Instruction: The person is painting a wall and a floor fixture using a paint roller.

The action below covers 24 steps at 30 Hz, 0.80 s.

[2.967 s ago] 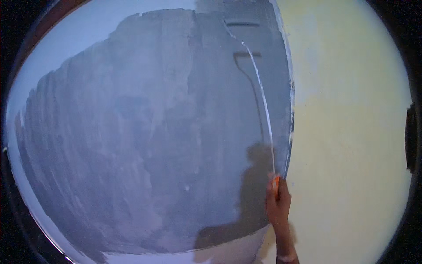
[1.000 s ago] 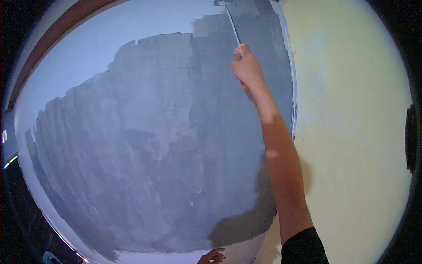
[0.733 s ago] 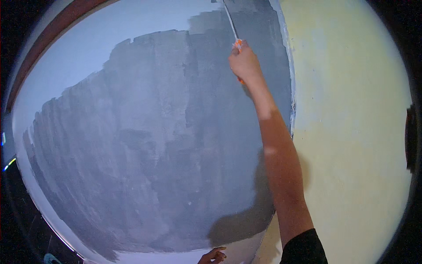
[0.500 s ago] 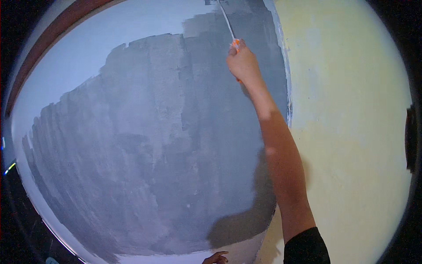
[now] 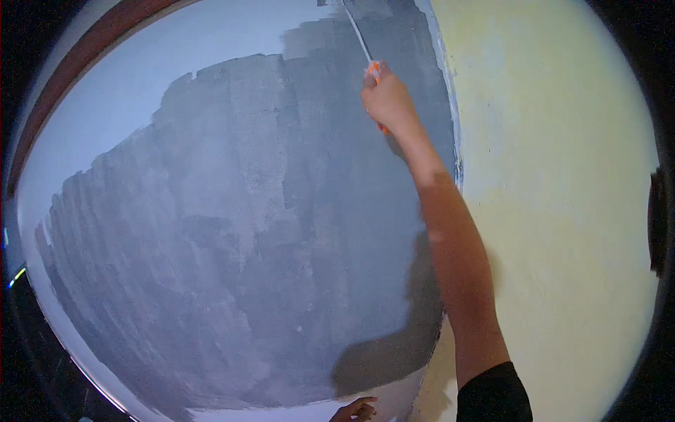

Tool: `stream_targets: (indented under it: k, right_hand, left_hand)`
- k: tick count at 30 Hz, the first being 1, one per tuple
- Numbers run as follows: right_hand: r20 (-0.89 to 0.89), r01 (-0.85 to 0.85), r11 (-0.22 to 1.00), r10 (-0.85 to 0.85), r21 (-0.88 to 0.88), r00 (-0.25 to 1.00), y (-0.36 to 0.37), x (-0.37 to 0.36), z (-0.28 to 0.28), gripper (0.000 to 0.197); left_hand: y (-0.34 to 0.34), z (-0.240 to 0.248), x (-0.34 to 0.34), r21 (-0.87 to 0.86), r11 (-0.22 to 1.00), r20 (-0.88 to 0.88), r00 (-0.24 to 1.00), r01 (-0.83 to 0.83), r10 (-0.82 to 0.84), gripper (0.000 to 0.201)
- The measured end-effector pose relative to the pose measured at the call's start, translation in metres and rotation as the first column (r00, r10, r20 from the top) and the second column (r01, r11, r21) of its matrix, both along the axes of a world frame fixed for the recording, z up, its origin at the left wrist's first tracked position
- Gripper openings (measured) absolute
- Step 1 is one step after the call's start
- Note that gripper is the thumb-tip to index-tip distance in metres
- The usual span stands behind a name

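Observation:
High up on the wall, my right hand (image 5: 389, 98) is closed around the orange grip of a paint roller (image 5: 358, 32). Its thin metal rod slants up and to the left; the roller head lies beyond the upper edge of the picture. Behind the hand, wet-looking grey paint (image 5: 232, 225) covers much of a pale wall (image 5: 211, 32), ending in an uneven border at the top and left. My left hand (image 5: 357, 410) shows only partly at the lower edge, its fingers apart and loosely bent, with nothing visible in them.
A yellow wall (image 5: 555, 169) stands to the right, meeting the grey one at a rough, whitish corner strip (image 5: 455, 133). A reddish-brown beam (image 5: 77, 63) curves along the upper left. My arm's shadow falls on the lower right of the painted area.
The view has shifted slightly, while my right hand still grips the roller at nearly the same height. My left hand has come a little to the right and its fingers look more bent.

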State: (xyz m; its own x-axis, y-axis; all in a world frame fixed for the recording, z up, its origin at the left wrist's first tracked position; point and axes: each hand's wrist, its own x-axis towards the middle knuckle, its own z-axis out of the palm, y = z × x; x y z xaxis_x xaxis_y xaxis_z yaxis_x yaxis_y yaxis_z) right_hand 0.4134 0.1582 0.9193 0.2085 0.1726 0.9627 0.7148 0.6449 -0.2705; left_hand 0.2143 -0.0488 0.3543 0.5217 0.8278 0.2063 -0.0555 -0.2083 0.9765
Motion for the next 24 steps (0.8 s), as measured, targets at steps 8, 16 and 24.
stream_targets:
  k: [8, 16, 24]
  right_hand:
    - [-0.002, -0.014, 0.997, 0.014, -0.072, 1.0, -0.006, -0.007, -0.052, 0.046]
    - [-0.116, -0.079, 0.991, 0.066, -0.11, 0.991, -0.009, -0.027, -0.211, 0.055]
    - [-0.035, 0.099, 0.995, -0.098, 0.034, 0.995, 0.034, 0.004, -0.058, 0.055]
  left_hand:
    - [0.016, 0.002, 0.019, 0.163, 0.987, -0.037, 0.999, -0.005, 0.011, 0.035]
    - [0.067, -0.011, 0.004, 0.258, 0.966, -0.111, 0.994, 0.033, -0.004, 0.039]
    - [0.055, 0.023, 0.021, 0.158, 0.986, -0.243, 0.97, 0.053, -0.013, 0.042]
